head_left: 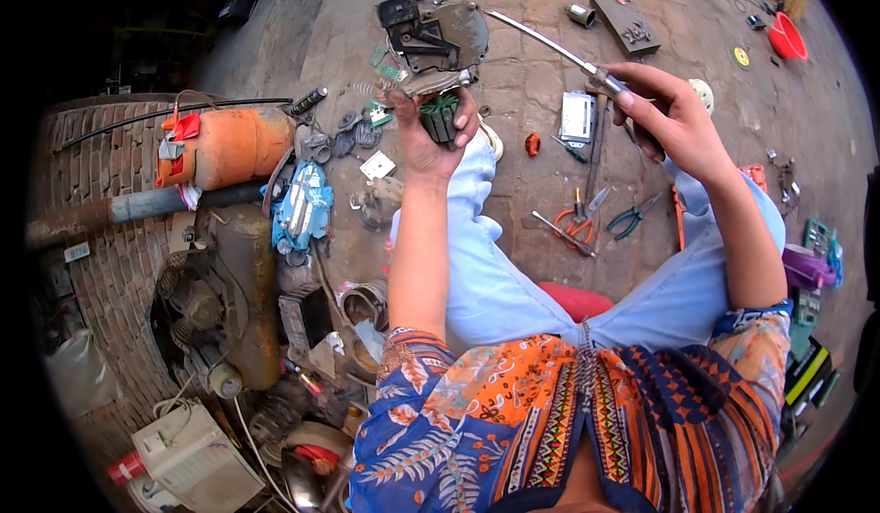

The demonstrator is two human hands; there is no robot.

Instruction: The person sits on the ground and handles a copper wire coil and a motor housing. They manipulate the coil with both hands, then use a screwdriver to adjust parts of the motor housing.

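Observation:
My left hand (423, 153) is closed around a dark green ribbed round part (441, 119), which looks like a motor core. Just beyond it is a dull metal curved piece (438, 82); I cannot tell whether it touches my fingers. My right hand (676, 121) grips the thick end of a long thin metal rod tool (541, 36). Its tip points up and left, above and apart from the green part. The handle end is hidden in my palm. On the ground between my hands lies a small orange copper coil (533, 144).
Pliers (629, 220), orange-handled scissors (576, 229) and a screwdriver (561, 234) lie before me. A dark machine frame (458, 34) and a metal block (625, 20) are farther off. At left stand an orange gas cylinder (243, 146) and scrap; a red bowl (786, 36) is far right.

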